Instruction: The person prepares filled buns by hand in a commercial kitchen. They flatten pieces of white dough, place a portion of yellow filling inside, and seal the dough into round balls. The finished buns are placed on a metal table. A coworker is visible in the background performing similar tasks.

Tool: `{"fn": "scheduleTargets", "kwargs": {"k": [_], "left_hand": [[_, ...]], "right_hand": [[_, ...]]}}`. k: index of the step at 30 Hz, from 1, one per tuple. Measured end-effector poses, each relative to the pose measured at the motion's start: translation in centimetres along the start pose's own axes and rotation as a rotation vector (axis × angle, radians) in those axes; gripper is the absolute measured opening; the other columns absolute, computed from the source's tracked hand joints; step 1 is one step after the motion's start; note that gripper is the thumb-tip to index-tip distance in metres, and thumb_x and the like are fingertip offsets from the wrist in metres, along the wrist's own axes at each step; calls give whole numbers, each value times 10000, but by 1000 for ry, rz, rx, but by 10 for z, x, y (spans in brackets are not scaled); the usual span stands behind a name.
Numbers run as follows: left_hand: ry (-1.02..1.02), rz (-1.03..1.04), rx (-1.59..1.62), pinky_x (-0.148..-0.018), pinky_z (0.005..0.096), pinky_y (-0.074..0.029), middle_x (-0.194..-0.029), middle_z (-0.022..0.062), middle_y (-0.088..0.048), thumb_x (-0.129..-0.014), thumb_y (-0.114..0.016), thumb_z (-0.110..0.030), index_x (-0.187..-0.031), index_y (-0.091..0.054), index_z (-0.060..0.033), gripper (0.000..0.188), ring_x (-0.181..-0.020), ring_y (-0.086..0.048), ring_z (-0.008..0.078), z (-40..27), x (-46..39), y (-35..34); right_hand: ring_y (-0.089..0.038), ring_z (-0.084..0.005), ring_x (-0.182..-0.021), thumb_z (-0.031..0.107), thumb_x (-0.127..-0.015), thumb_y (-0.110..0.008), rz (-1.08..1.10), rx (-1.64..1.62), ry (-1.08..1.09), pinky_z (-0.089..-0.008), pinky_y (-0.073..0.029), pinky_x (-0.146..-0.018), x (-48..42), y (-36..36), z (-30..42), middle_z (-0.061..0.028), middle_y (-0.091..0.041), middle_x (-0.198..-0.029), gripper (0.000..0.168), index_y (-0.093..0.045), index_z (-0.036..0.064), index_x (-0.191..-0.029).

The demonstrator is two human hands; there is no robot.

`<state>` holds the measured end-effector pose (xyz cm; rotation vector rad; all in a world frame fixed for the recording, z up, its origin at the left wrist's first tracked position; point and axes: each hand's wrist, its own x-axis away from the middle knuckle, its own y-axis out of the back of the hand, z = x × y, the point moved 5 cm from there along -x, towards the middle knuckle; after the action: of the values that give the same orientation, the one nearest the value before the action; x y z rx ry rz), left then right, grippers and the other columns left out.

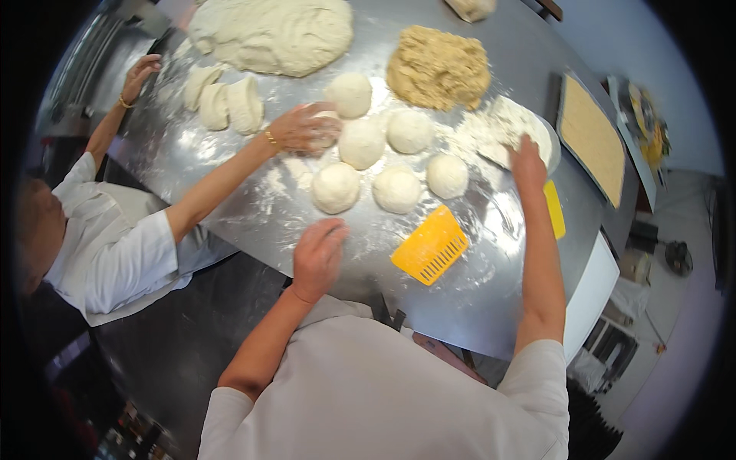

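My left hand (319, 260) is at the near edge of the steel table (368, 276), its fingers loosely curled with nothing seen in them. Just beyond it is a round dough ball (336, 188), one of several floured balls grouped at the middle. My right hand (528, 164) reaches down into a heap of white flour (509, 123) in and around a shallow clear container (553, 146); its fingertips are partly hidden. Between my arms lies an orange slotted plastic dough scraper (431, 246). A yellow scraper (554, 210) sits beside my right forearm.
At left, a co-worker's floured hand (307, 129) cups a dough ball; their other hand (138, 75) is near the table edge. Cut dough pieces (230, 103), a large pale dough slab (276, 34) and a yellowish dough mass (438, 68) lie beyond. A filled tray (592, 138) stands right.
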<state>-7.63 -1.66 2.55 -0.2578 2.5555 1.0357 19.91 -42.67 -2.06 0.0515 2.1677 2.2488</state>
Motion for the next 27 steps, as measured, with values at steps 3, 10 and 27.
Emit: {"fn": "scheduleTargets", "kwargs": {"k": [3, 10, 27], "left_hand": [[22, 86, 112, -802, 405, -557, -1022, 152, -702, -745, -644, 65, -1004, -700, -11, 276, -922, -679, 331, 6, 14, -11], [-11, 124, 268, -781, 393, -563, -1019, 137, -708, -755, -631, 64, -1003, -707, -20, 272, -889, -685, 315, 12, 8, -17], [260, -31, 355, -806, 381, -559, -1057, 173, -706, -785, -587, 122, -1029, -708, -1, 299, -908, -684, 354, 66, 16, 19]], "right_hand": [[-652, -439, -1040, 116, -869, -581, -182, -133, 74, -510, -529, -870, -10, -14, -44, -253, -662, -1185, 479, -566, 94, -1347], [-706, -401, -801, 121, -898, -579, -579, -79, 161, -475, -535, -703, -30, -30, -141, -253, -714, -969, 400, -584, -61, -1254], [-491, -79, -483, 454, -984, -647, 419, -1674, -560, -213, -352, -393, 39, 18, 223, 33, -532, -666, 316, -541, 184, -859]]}}
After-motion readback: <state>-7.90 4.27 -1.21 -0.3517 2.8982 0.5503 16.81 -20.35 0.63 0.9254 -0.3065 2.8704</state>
